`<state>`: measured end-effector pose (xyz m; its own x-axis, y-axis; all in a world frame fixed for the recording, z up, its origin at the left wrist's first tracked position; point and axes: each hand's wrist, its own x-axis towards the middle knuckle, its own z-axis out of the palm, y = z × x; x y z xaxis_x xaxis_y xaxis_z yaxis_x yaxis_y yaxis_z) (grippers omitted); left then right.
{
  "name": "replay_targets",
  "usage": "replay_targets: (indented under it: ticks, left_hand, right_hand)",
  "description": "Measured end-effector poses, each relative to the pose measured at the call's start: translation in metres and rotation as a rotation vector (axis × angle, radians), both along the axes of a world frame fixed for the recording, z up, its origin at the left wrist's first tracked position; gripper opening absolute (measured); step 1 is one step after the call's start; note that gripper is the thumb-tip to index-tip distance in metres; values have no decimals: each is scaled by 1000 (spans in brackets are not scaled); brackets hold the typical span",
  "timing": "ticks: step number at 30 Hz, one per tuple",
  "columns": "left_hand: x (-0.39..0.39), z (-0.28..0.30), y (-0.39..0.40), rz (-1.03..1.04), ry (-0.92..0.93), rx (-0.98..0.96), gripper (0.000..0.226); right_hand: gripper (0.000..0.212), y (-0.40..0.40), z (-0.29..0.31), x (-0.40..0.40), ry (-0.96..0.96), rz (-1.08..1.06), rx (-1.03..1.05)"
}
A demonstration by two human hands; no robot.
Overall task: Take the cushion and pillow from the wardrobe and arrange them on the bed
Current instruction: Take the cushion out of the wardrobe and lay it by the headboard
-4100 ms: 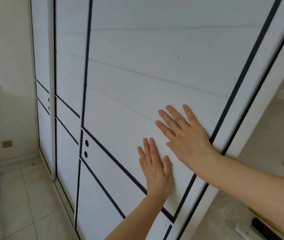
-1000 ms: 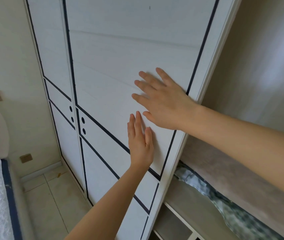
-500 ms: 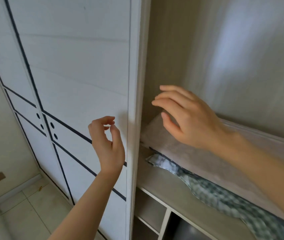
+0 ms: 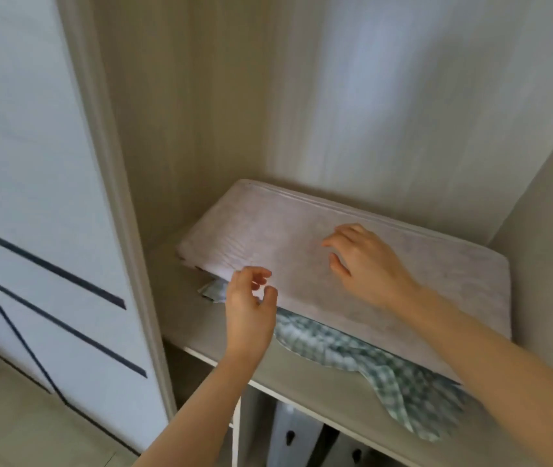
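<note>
A flat, pale grey-pink cushion (image 4: pixel 288 251) lies on a shelf (image 4: pixel 319 389) inside the open wardrobe. Under it lies a green-and-white checked pillow (image 4: pixel 352 348), whose edge sticks out at the front. My right hand (image 4: pixel 366 264) hovers over the cushion's top, fingers spread and curled, holding nothing. My left hand (image 4: pixel 251 305) is at the cushion's front left edge, thumb and fingers apart, gripping nothing. Whether either hand touches the cushion is hard to tell.
The white sliding door (image 4: pixel 42 230) with dark lines stands at the left, slid aside. The wardrobe's side wall (image 4: pixel 544 237) closes in at the right. Below the shelf are compartments with white objects (image 4: pixel 295 436). Pale floor tiles (image 4: pixel 5 419) show at the lower left.
The door has slid left and the wardrobe stands open. Both hands left the door and moved down onto the cushion on the shelf. The view turned right and down.
</note>
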<state>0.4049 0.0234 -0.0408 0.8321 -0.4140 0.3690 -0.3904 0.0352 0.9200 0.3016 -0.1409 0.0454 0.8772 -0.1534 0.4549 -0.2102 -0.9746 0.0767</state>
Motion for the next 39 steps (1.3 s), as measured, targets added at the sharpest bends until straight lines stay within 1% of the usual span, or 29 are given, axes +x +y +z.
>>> replay_targets:
  ticks: [3,4,6,9,11,14,19,23,25,30,34,37,39]
  left_hand:
    - [-14,-16,-36,-97,254,147,21]
    - [-19,-21,-46,-120,325,208,25]
    - [-28,-30,-63,-152,428,285,47]
    - [-29,-41,-83,-143,538,298,82]
    - [-23,-44,-95,-109,591,285,91]
    - [-14,-44,-109,-40,665,254,92]
    - [-2,-48,-124,0,661,263,96]
    - [1,-56,-127,-18,639,254,99]
    - [3,-58,-129,-24,629,241,100]
    - [0,-59,-136,25,577,192,100]
    - [-4,-65,-140,66,568,126,100]
    - [-8,-71,-137,91,550,71,98]
    - [-10,-73,-135,95,536,39,97]
  right_hand:
    - [27,-25,-19,-16,29,-102,68]
    - [29,-33,-24,-19,41,-135,93]
    - [31,-49,-35,-23,63,-193,129]
    - [36,-76,-43,-18,87,-271,169]
    - [41,-95,-46,-10,84,-321,212]
    - [47,-120,-50,3,106,-379,213]
    - [57,-162,-53,33,145,-463,163]
    - [66,-199,-59,46,302,-611,208]
    - [68,-215,-61,48,343,-638,201]
    - [75,-239,-62,54,346,-701,289]
    - [79,-241,-65,60,310,-729,282]
    - [91,-244,-61,62,335,-756,245]
    - [96,-248,-57,64,347,-771,267]
